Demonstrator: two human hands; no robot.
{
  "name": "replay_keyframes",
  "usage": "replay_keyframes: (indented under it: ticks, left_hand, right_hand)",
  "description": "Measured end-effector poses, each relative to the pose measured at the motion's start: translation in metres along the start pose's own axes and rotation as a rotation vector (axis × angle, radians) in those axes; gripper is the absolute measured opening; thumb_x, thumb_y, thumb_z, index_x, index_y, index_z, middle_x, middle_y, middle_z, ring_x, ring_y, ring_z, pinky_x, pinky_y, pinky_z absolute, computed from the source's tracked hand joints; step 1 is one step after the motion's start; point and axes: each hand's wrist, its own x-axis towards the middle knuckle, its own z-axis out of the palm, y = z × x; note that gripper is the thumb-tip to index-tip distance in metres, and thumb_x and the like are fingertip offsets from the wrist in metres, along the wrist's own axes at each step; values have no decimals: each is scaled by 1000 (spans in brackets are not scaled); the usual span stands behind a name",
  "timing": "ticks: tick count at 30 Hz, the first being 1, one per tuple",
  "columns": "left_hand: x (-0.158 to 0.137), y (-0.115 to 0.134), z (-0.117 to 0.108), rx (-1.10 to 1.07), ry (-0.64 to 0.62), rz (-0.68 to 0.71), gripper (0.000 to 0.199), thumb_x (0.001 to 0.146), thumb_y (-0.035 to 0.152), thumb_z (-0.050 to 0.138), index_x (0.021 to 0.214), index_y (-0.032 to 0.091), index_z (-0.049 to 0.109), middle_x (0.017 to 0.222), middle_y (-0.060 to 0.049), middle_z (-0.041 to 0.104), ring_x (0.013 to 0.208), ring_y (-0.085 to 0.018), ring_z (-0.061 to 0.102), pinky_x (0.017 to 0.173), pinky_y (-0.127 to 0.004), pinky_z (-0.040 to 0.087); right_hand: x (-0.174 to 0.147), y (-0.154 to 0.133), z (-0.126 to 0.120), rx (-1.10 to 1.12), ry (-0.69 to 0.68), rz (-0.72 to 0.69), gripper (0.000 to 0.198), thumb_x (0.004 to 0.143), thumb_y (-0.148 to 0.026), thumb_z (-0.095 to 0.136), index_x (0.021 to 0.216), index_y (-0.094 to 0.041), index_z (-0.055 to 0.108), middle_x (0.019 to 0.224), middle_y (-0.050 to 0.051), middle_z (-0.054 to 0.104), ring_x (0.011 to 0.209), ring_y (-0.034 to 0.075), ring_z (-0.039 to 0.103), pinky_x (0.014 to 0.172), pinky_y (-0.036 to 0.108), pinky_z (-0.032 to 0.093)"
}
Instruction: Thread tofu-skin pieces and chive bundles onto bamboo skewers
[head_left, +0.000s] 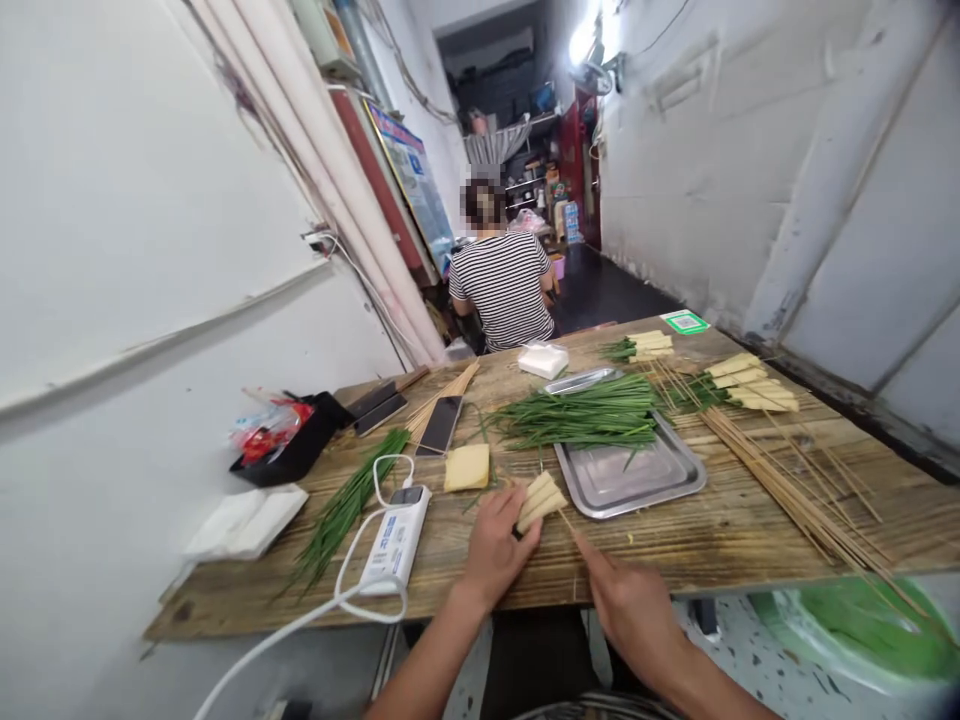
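My left hand [498,545] is closed on a few pale yellow tofu-skin rolls [541,499], pressing them together on the wooden table. My right hand [626,600] pinches a thin bamboo skewer [567,519], whose far end meets the right side of the rolls. How deep the skewer sits in them cannot be seen. Just beyond my left hand lies a stack of square tofu-skin sheets [466,468]. To the right of the rolls, a metal tray [637,480] carries a heap of green chives [581,410].
Finished-looking skewered bundles [754,383] and loose bamboo skewers [757,465] lie on the right. On the left are more chives [352,495], a phone [439,426], a white power bank [397,540] with a cable and a black box [296,450]. A person in a striped shirt [501,285] sits beyond the table.
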Motion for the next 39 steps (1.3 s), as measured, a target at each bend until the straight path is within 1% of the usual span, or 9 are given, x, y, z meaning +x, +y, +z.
replay_keyframes:
  ticks: [5, 11, 16, 19, 23, 26, 31, 35, 39]
  left_hand:
    - [69, 35, 46, -139, -66, 126, 37, 79, 29, 64, 114, 17, 59, 107, -11, 64, 97, -24, 56, 88, -42, 47]
    - [105, 66, 95, -157, -297, 61, 38, 76, 33, 69, 110, 18, 63, 105, -10, 67, 97, -25, 59, 86, -42, 46]
    - [78, 53, 56, -135, -78, 55, 26, 89, 29, 53, 111, 19, 63, 108, -9, 67, 101, -21, 58, 92, -40, 40]
    - [38, 25, 17, -78, 49, -33, 27, 92, 27, 46, 79, 19, 68, 78, -4, 68, 76, -16, 60, 77, -32, 43]
    - [-14, -11, -13, 93, 83, -216, 48, 91, 36, 45, 47, 19, 52, 49, 1, 52, 50, -13, 48, 60, -28, 38]
    - [-30, -22, -15, 62, 96, -344, 54, 93, 39, 40, 44, 19, 48, 44, 2, 48, 43, -12, 44, 49, -25, 31]
    - [-28, -26, -9, -42, 112, -435, 57, 93, 41, 38, 42, 18, 45, 41, 2, 41, 41, -10, 39, 46, -25, 23]
    - [-30, -28, -10, -108, 107, -507, 56, 91, 39, 40, 40, 17, 40, 40, 2, 37, 41, -9, 33, 47, -26, 19]
    - [-33, -29, -11, -126, 67, -534, 54, 90, 38, 43, 40, 17, 41, 42, 2, 41, 43, -9, 34, 49, -26, 20]
  right_hand:
    - [-9, 53, -21, -17, 120, 199, 49, 83, -9, 36, 129, -16, 54, 89, 8, 73, 63, 16, 68, 57, 23, 51]
    - [-13, 94, -37, -131, -18, 409, 44, 86, -15, 36, 124, -17, 58, 70, 5, 72, 59, 20, 68, 53, 26, 50]
    - [-17, 112, -61, -163, 2, 422, 39, 94, -33, 33, 111, -19, 66, 86, 8, 74, 71, 22, 70, 58, 29, 50]
    - [-7, 121, -88, -219, 64, 400, 42, 94, -41, 34, 101, -18, 69, 90, 11, 72, 71, 22, 69, 58, 29, 49]
    - [48, 102, -110, -105, -29, 135, 33, 92, -37, 40, 96, -22, 69, 87, 7, 72, 74, 19, 66, 64, 27, 46]
    - [114, 60, -90, -13, -236, -129, 22, 88, -29, 50, 81, -23, 70, 76, 3, 69, 69, 17, 63, 62, 24, 42]
    - [197, -18, 4, 214, -292, -400, 12, 83, -20, 59, 87, -20, 71, 90, 5, 70, 87, 17, 61, 76, 25, 43]
    - [216, -45, 65, 256, -292, -427, 10, 82, -18, 61, 86, -15, 70, 91, 7, 68, 87, 15, 59, 79, 24, 42]
    - [216, -47, 84, 234, -292, -439, 16, 88, -18, 53, 81, -14, 67, 89, 7, 64, 85, 15, 55, 78, 25, 40]
